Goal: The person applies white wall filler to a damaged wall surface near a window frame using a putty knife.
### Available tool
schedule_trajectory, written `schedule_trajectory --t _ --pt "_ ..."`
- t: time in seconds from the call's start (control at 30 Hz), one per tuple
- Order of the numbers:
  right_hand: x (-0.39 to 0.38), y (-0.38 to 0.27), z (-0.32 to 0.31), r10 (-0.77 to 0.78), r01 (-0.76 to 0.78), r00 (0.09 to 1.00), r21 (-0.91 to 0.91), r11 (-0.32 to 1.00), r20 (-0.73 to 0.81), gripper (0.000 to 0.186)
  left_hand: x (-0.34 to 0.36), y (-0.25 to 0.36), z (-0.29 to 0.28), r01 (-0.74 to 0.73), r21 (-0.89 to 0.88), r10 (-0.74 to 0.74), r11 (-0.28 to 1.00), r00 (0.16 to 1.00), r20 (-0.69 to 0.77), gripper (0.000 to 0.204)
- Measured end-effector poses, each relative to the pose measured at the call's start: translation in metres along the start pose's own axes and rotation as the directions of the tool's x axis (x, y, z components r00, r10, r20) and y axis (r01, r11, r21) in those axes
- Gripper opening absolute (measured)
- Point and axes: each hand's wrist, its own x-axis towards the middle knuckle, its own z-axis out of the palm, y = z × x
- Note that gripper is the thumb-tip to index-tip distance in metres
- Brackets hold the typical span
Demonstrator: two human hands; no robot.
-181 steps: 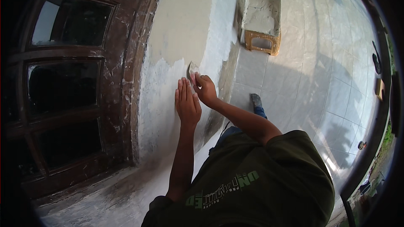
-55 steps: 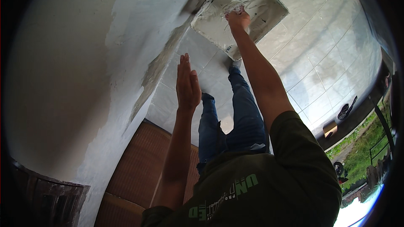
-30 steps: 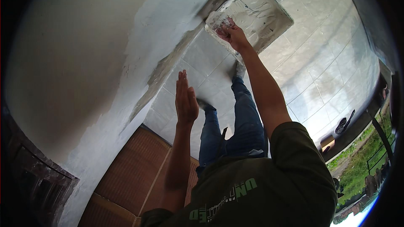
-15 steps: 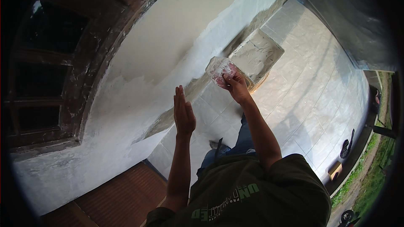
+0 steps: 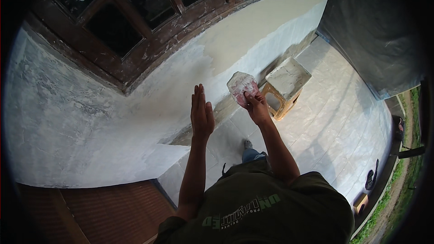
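My right hand point(image 5: 257, 108) grips a pink, flat scraper point(image 5: 240, 88) coated with pale putty, held out above the floor near the tray point(image 5: 307, 77). That shallow square tray of pale paste rests on a yellowish stool point(image 5: 288, 103) beside the wall. My left hand point(image 5: 201, 116) is empty, fingers straight and together, raised near the patchy white and cream wall point(image 5: 104, 131); whether it touches the wall I cannot tell.
A brown wooden window frame point(image 5: 135, 54) with dark panes spans the upper left. Brown panels point(image 5: 108, 205) lie at the lower left. A dark sheet point(image 5: 366, 27) hangs at the right, above tiled floor point(image 5: 334, 126); dark objects point(image 5: 372, 178) lie by the outer edge.
My right hand has come up out of the tray with the putty-coated scraper. The view has swung toward the window and wall. My left hand stays raised with straight fingers.
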Motion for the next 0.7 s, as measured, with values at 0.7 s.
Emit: schedule_trajectory --t 0.7 --pt "0.065 0.041 0.091 -0.27 0.248 0.962 -0.266 0.931 -0.048 0.022 0.086 -0.077 -0.062 -0.184 0.167 0.194 0.969 0.98 -0.041 0.05"
